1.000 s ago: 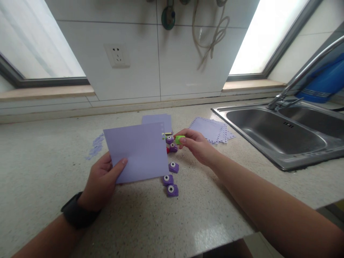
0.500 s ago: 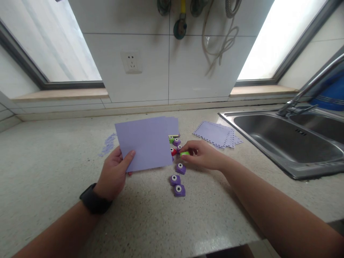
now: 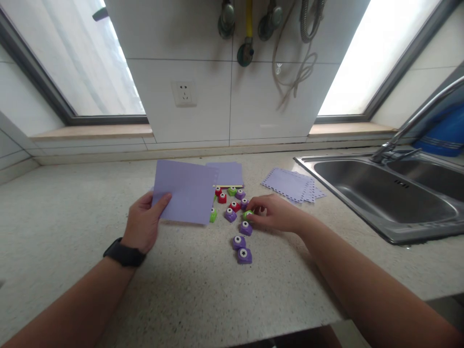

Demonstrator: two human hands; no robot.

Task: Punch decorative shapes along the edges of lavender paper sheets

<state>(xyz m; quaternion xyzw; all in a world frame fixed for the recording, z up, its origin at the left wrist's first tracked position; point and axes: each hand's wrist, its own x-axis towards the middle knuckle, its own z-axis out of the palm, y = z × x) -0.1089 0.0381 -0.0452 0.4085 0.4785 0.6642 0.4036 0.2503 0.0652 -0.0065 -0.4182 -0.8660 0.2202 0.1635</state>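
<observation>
My left hand pinches a plain light-purple sheet of paper at its left edge, thumb on top, and holds it above the counter. My right hand has its thumb and fingers closed round a green craft punch, low among the other punches. Just in front of it lies a purple craft punch, with two more purple punches nearer me. A red craft punch and another purple punch are to its left. The held sheet partly covers a further green punch.
A stack of purple paper lies behind the punches. Several sheets with punched edges are fanned out to the right. Farther right is a steel sink with a faucet. A wall socket sits above the counter.
My left hand has drawn the sheet to the left, uncovering several red, green and purple punches. The green punch at my right hand now sits lower, its round top showing. The view has shifted slightly.
</observation>
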